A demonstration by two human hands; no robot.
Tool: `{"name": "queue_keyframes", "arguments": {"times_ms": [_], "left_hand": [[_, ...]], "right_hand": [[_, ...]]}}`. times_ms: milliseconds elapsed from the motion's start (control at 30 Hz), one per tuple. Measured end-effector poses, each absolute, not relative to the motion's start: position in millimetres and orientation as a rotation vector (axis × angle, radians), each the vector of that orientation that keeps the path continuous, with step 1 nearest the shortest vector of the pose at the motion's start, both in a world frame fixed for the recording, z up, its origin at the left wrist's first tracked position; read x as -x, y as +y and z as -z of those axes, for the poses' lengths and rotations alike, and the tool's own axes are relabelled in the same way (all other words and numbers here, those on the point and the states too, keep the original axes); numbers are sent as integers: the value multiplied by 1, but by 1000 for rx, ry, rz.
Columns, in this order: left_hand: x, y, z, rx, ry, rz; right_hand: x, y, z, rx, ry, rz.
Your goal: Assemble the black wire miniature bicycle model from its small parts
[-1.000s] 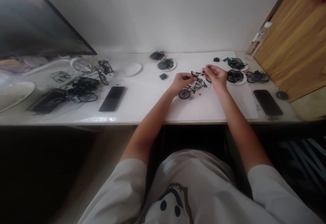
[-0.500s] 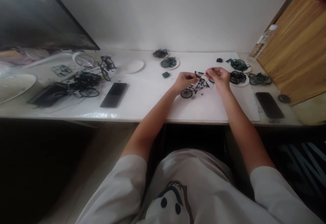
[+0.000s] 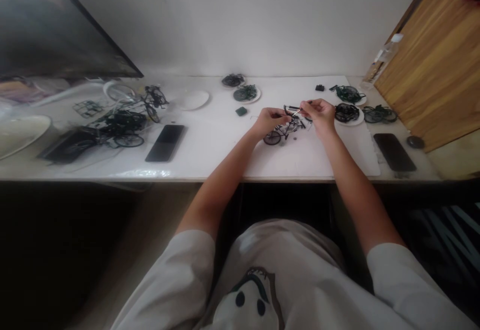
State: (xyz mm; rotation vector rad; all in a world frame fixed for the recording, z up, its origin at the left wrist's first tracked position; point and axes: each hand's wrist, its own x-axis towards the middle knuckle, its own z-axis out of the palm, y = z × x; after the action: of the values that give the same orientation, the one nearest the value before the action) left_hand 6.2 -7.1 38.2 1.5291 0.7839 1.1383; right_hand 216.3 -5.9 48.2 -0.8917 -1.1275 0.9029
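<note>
Worktop (image 3: 93, 171), far left: large white dish (image 3: 22, 137), cut by the edge of view. Right of it, a dark flat item (image 3: 62, 151) and a blurred cluster of dark model bicycles (image 3: 125, 125), overlapping. Next, a dark phone (image 3: 165, 143) lying flat, with a white plate (image 3: 193, 101) behind it. Towards the wall, two small plates (image 3: 258, 94) bearing dark and green parts; a green block (image 3: 241, 111) just in front. Left hand (image 3: 268, 121): grip pinched in on the upper part of a dark model bicycle (image 3: 287, 132); exact spot hidden by the fingers. The bicycle is on the white sheet (image 3: 311, 162), below and between the hands, one wheel showing at its left end. A thin metal rod (image 3: 296, 113) slants between the hands, its tip near the left thumb; contact cannot be told. Right hand (image 3: 320, 115): grip pinching the rod's dark upper end. Small black block (image 3: 319, 88) behind. Then two plates of parts (image 3: 361, 115), a dark bicycle piece (image 3: 380, 114), a clear bottle (image 3: 382, 60), a second phone (image 3: 395, 152), a round black object (image 3: 415, 142) and a wooden panel (image 3: 437, 65)
</note>
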Motion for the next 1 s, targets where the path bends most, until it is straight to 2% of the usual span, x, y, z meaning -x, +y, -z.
{"name": "queue_keyframes", "arguments": {"times_ms": [1000], "left_hand": [[-7, -8, -40, -1517, 778, -1126]], "right_hand": [[-213, 5, -37, 895, -1082, -835]]}}
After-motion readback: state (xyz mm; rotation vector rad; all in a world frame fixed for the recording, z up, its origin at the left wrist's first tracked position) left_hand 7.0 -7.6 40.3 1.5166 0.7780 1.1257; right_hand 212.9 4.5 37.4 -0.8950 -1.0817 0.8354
